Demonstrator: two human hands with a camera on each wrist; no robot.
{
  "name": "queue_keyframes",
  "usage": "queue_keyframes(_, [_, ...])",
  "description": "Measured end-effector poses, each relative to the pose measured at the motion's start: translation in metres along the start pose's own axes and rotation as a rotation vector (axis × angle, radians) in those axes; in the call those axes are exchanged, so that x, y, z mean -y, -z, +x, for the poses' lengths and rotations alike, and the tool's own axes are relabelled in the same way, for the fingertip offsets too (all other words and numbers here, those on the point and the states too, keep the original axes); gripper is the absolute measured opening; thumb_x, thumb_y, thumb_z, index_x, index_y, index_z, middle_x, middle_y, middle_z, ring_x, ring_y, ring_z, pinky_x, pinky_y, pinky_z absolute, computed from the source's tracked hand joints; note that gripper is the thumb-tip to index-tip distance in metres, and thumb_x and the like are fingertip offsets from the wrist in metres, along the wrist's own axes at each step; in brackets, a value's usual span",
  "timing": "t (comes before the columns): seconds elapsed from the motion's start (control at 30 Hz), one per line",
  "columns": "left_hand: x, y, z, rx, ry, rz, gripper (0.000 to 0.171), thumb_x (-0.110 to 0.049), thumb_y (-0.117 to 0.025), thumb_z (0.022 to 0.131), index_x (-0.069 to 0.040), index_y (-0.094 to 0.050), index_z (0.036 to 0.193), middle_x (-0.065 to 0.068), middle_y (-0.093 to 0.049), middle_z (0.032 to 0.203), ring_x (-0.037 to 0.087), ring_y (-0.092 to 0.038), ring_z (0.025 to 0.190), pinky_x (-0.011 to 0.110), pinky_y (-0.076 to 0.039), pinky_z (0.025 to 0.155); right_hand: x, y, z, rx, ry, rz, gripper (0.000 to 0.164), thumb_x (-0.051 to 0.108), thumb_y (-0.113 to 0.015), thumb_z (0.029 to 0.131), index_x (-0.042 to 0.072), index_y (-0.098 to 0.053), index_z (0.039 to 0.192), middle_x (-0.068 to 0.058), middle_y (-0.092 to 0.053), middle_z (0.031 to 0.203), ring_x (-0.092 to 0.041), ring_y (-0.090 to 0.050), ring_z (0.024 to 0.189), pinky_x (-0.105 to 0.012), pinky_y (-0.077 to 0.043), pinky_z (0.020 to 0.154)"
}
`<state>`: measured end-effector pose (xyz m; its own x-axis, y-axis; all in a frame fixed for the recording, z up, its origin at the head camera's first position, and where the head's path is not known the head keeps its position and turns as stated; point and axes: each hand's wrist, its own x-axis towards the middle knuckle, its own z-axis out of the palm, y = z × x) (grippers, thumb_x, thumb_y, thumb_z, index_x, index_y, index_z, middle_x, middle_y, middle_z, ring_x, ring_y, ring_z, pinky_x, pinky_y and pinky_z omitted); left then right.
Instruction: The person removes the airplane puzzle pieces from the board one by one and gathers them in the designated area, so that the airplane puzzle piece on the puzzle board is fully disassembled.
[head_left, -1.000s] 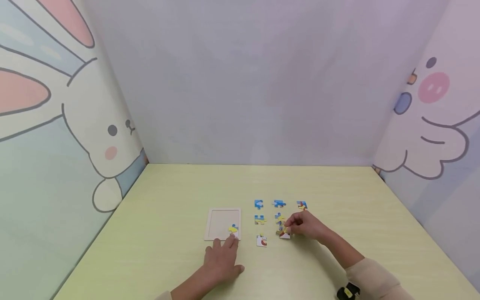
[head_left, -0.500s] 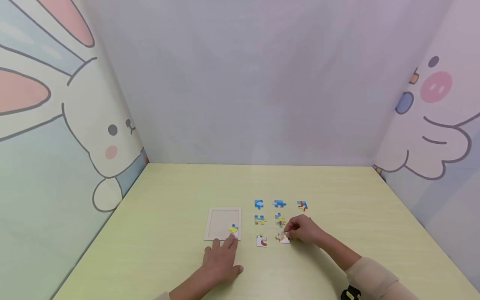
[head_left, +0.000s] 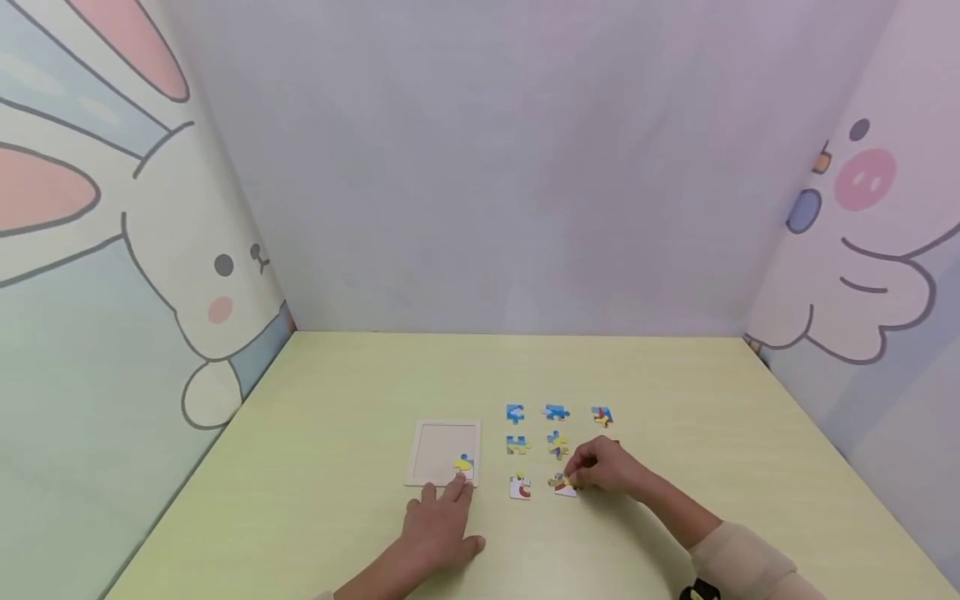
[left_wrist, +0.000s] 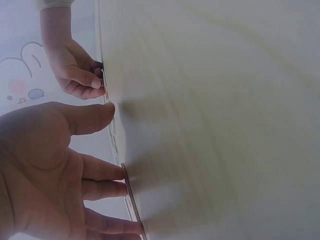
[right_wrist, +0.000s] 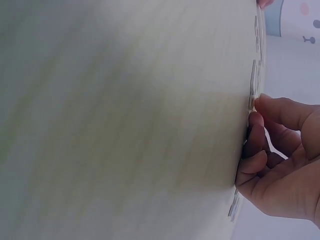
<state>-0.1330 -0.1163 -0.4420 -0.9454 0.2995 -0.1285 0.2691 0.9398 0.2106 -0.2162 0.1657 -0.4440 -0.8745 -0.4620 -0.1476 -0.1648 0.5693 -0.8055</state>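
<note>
My left hand [head_left: 437,527] rests with its fingers stretched out on the front edge of a pale wooden puzzle frame [head_left: 411,454]. One yellow, blue and white puzzle piece [head_left: 465,463] lies in the frame's front right corner, partly behind my fingertips. Farther right, my right hand [head_left: 606,467] pinches the right side of a puzzle piece [head_left: 565,490] with a white lower edge, down at the table. In the right wrist view the thumb and index finger of that hand [right_wrist: 285,145] meet at the piece's edge. Beside it on the left lies a white and red puzzle piece [head_left: 520,487].
Behind my right hand, more jigsaw pieces lie in loose rows, among them a blue piece [head_left: 515,413], a blue and yellow one [head_left: 517,445] and a red-blue one [head_left: 602,416]. A bit of red shows just behind the right hand. Printed walls enclose the table [head_left: 337,392].
My right hand has drawn the pinched piece a little towards me, away from the piece behind it, which now shows whole. The left hand has stayed on the frame.
</note>
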Motion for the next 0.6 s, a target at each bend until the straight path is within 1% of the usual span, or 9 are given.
queue_keyframes(0.1, [0.001, -0.002, -0.001, -0.006, -0.008, 0.001, 0.069, -0.046, -0.070, 0.077, -0.004, -0.054, 0.129, 0.009, -0.045, 0.136, 0.041, -0.044, 0.108, 0.054, -0.040, 0.078, -0.001, 0.000, -0.001, 0.014, 0.032, -0.031, 0.004, 0.007, -0.066, 0.085, 0.003, -0.068, 0.085, 0.001, -0.062, 0.075, -0.013, -0.048, 0.063, -0.025, -0.039, 0.055])
queue_keyframes(0.23, [0.001, -0.001, -0.002, -0.014, -0.013, -0.001, 0.068, -0.046, -0.069, 0.077, -0.005, -0.054, 0.129, 0.010, -0.045, 0.137, 0.043, -0.044, 0.112, 0.057, -0.038, 0.081, 0.002, 0.002, -0.003, 0.004, 0.081, -0.058, 0.005, 0.004, -0.063, 0.085, 0.003, -0.067, 0.088, 0.000, -0.060, 0.076, -0.013, -0.047, 0.063, -0.024, -0.039, 0.055])
queue_keyframes(0.4, [-0.001, 0.004, -0.006, -0.026, -0.024, 0.018, 0.063, -0.046, -0.069, 0.077, -0.008, -0.056, 0.125, 0.010, -0.045, 0.137, 0.040, -0.046, 0.114, 0.058, -0.037, 0.083, 0.010, 0.004, -0.007, -0.028, 0.091, -0.078, 0.009, 0.001, -0.062, 0.085, 0.001, -0.066, 0.092, -0.001, -0.057, 0.078, -0.016, -0.047, 0.067, -0.025, -0.040, 0.056])
queue_keyframes(0.5, [0.001, 0.005, -0.008, -0.039, -0.040, 0.015, 0.060, -0.046, -0.068, 0.078, -0.008, -0.057, 0.124, 0.011, -0.045, 0.137, 0.039, -0.046, 0.114, 0.058, -0.037, 0.083, 0.013, 0.005, -0.007, -0.038, 0.101, -0.076, 0.010, 0.003, -0.062, 0.086, 0.000, -0.066, 0.094, 0.000, -0.056, 0.078, -0.015, -0.047, 0.068, -0.025, -0.041, 0.057])
queue_keyframes(0.6, [0.008, 0.005, -0.009, -0.064, -0.064, -0.004, 0.058, -0.045, -0.067, 0.080, -0.008, -0.058, 0.124, 0.012, -0.045, 0.136, 0.039, -0.047, 0.114, 0.059, -0.037, 0.083, 0.016, 0.004, -0.006, -0.031, 0.123, -0.042, 0.013, 0.007, -0.062, 0.087, -0.002, -0.065, 0.096, 0.000, -0.055, 0.077, -0.014, -0.047, 0.066, -0.025, -0.042, 0.056])
